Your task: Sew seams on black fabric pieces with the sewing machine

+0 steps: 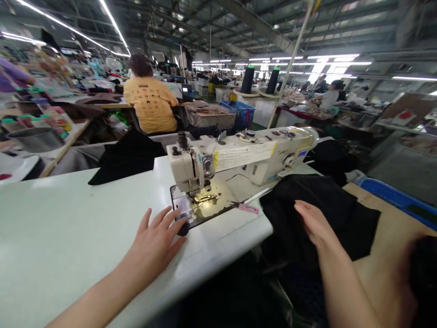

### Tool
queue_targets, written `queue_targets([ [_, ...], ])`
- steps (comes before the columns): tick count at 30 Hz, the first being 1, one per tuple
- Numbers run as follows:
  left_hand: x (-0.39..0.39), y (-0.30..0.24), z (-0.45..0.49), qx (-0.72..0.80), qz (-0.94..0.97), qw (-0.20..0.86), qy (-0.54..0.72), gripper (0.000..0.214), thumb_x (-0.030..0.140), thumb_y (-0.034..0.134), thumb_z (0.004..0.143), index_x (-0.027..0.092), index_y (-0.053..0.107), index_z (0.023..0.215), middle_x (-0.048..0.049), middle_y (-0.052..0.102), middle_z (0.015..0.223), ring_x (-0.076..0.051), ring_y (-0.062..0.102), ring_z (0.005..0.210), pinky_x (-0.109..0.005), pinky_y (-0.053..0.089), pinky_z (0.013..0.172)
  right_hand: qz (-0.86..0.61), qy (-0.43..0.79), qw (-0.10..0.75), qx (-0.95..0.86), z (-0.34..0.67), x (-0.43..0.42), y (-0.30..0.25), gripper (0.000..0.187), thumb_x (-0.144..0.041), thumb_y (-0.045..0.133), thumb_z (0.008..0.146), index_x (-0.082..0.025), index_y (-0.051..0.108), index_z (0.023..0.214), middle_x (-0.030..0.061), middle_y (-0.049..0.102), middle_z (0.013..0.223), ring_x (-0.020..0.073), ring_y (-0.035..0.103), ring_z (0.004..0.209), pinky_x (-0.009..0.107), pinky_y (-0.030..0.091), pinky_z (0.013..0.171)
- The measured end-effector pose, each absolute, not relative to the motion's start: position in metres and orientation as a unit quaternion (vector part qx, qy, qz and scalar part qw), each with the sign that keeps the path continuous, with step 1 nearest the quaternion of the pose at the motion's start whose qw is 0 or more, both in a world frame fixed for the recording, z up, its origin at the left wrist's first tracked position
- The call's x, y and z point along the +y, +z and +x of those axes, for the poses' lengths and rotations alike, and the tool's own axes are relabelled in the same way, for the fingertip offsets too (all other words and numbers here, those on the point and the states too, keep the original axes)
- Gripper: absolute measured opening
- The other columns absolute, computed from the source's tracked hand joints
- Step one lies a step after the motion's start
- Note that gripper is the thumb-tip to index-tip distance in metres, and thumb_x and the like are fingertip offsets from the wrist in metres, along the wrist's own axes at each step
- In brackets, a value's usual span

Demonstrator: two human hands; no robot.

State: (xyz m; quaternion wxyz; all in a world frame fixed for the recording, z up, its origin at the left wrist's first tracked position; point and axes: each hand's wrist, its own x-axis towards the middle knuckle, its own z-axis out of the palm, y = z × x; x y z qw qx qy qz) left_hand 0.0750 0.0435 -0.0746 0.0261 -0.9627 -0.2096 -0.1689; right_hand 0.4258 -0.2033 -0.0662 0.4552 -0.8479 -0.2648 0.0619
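Observation:
My left hand [159, 239] rests with fingers spread on the pale table at the front edge of the sewing machine's metal plate. Beneath its fingertips is a small dark rounded thing [183, 227], partly covered. The white sewing machine [232, 157] stands ahead, its lamp lighting the presser foot [205, 197], with no cloth under it. Pink-handled thread snips [246, 208] lie on the table right of the plate. On the right, my right hand [316, 223] is at a stack of black fabric [341, 200], fingers curled in against it; the fingertips are partly hidden.
Another black fabric piece [128, 155] hangs over the table's far edge. A blue tray [399, 196] borders the brown board [392, 241] at right. Two dark thread cones [248, 79] stand behind the machine. A person in a yellow shirt [150, 102] sits ahead, facing away.

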Motion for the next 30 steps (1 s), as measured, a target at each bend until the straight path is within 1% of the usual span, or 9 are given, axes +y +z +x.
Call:
queue_targets([
  [2,0.026,-0.073,0.08,-0.158,-0.967,0.009,-0.2,0.032,0.027,0.057,0.089,0.027,0.069,0.119,-0.0113,0.069,0.131,-0.038,0.058,0.128,-0.071,0.03,0.112,-0.843,0.051,0.475,-0.248,0.428,-0.209,-0.064,0.035,-0.051,0.047,0.077,-0.023,0.066,0.07,0.0039,0.063,0.06,0.0222,0.06,0.057,0.033,0.046,0.053],
  [6,-0.007,-0.056,0.102,-0.084,-0.969,-0.044,-0.229,0.032,0.024,0.055,0.092,0.026,0.066,0.122,-0.0094,0.07,0.129,-0.035,0.057,0.13,-0.068,0.027,0.116,-0.849,-0.022,0.48,-0.218,0.426,-0.212,-0.055,0.023,-0.044,0.061,0.066,-0.021,0.065,0.072,0.0084,0.069,0.076,0.0262,0.063,0.071,0.038,0.05,0.066],
  [10,-0.033,-0.036,0.127,-0.028,-0.971,-0.101,-0.214,0.034,0.022,0.055,0.093,0.024,0.062,0.127,-0.0085,0.07,0.13,-0.031,0.059,0.128,-0.065,0.028,0.119,-0.833,-0.04,0.488,-0.256,0.422,-0.214,-0.041,0.026,-0.043,0.058,0.068,-0.021,0.068,0.079,0.009,0.072,0.096,0.0251,0.065,0.085,0.037,0.05,0.078],
  [14,-0.051,-0.027,0.152,0.012,-0.969,-0.131,-0.209,0.033,0.023,0.057,0.094,0.022,0.061,0.127,-0.0091,0.069,0.132,-0.031,0.06,0.127,-0.06,0.039,0.116,-0.827,0.02,0.474,-0.301,0.428,-0.215,-0.038,0.015,-0.035,0.061,0.06,-0.022,0.067,0.064,0.0048,0.07,0.076,0.0217,0.064,0.072,0.034,0.05,0.071],
  [17,-0.068,-0.024,0.173,0.054,-0.97,-0.152,-0.182,0.032,0.022,0.053,0.097,0.019,0.061,0.127,-0.0098,0.067,0.134,-0.027,0.06,0.126,-0.045,0.049,0.11,-0.817,0.083,0.476,-0.315,0.433,-0.213,-0.046,0.02,-0.036,0.061,0.066,-0.02,0.071,0.071,0.0031,0.069,0.067,0.0202,0.065,0.063,0.033,0.051,0.066],
  [20,-0.09,-0.027,0.199,0.115,-0.97,-0.155,-0.148,0.036,0.022,0.047,0.1,0.018,0.056,0.135,-0.0087,0.059,0.146,-0.024,0.052,0.136,-0.038,0.048,0.111,-0.802,0.126,0.481,-0.332,0.434,-0.211,-0.056,0.028,-0.044,0.064,0.072,-0.019,0.074,0.079,0.0053,0.073,0.075,0.0207,0.069,0.066,0.032,0.054,0.067],
  [24,-0.112,-0.051,0.235,0.128,-0.973,-0.106,-0.158,0.037,0.024,0.042,0.103,0.015,0.053,0.137,-0.0097,0.054,0.15,-0.026,0.045,0.143,-0.038,0.047,0.11,-0.796,0.132,0.479,-0.347,0.436,-0.21,-0.061,0.032,-0.05,0.064,0.075,-0.019,0.073,0.081,0.0084,0.076,0.086,0.0226,0.071,0.073,0.033,0.056,0.069],
  [28,-0.117,-0.084,0.261,0.049,-0.987,-0.052,-0.145,0.044,0.027,0.049,0.099,0.006,0.053,0.137,-0.0207,0.054,0.148,-0.034,0.046,0.141,-0.044,0.048,0.107,-0.817,0.067,0.462,-0.338,0.438,-0.211,-0.06,0.031,-0.051,0.058,0.08,-0.021,0.067,0.075,0.0079,0.072,0.077,0.0225,0.067,0.069,0.037,0.055,0.069],
  [30,-0.117,-0.093,0.267,0.035,-0.988,-0.047,-0.145,0.042,0.024,0.05,0.098,0.005,0.055,0.135,-0.0211,0.054,0.147,-0.033,0.046,0.141,-0.043,0.047,0.108,-0.823,0.03,0.447,-0.35,0.434,-0.208,-0.063,0.029,-0.051,0.062,0.077,-0.023,0.063,0.069,0.0066,0.069,0.077,0.0229,0.064,0.072,0.038,0.053,0.074],
])
